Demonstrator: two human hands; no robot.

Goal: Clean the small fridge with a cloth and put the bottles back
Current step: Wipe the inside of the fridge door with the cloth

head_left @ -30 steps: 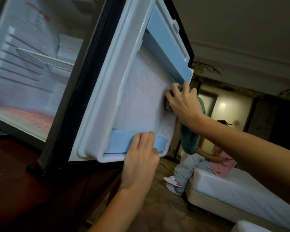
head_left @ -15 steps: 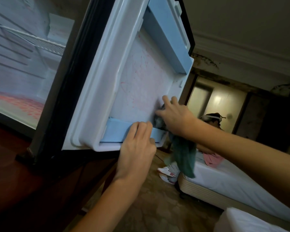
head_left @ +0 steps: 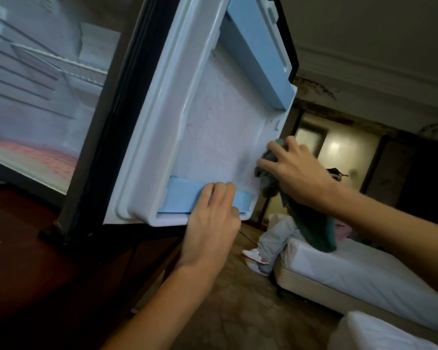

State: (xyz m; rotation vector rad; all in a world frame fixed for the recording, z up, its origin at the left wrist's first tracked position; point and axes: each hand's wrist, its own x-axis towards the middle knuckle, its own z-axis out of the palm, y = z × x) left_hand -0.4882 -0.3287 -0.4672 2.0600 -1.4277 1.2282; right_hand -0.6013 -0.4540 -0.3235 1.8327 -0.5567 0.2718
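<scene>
Change since half a second ago lies with the right hand (head_left: 296,170). It was low at the bottom right corner of the fridge door (head_left: 213,122), against the end of the lower blue rail (head_left: 182,198). It now sits higher, at the door's right inner rim, and the rail's end shows bare beneath it. Its fingers are spread and curled over a bunched green cloth (head_left: 311,223), pressing the wad to the rim while the loose tail hangs down below the wrist. The left hand (head_left: 210,210) has not shifted: its fingers hook over the lower blue rail near the middle, with the thumb under the door's bottom edge.

The door stands wide open, its pale liner streaked with faint pink marks between the rail and the upper blue shelf (head_left: 258,54). At the left of the frame is the fridge (head_left: 36,109), showing a wire shelf (head_left: 68,64) and pink blotches on its bottom. It stands on a dark wooden table (head_left: 23,248).

Right of the door's free edge the room opens over a patterned floor (head_left: 233,299). A bed (head_left: 364,269) lies at lower right, well apart from the door, and a person (head_left: 276,236) sits on its near end.
</scene>
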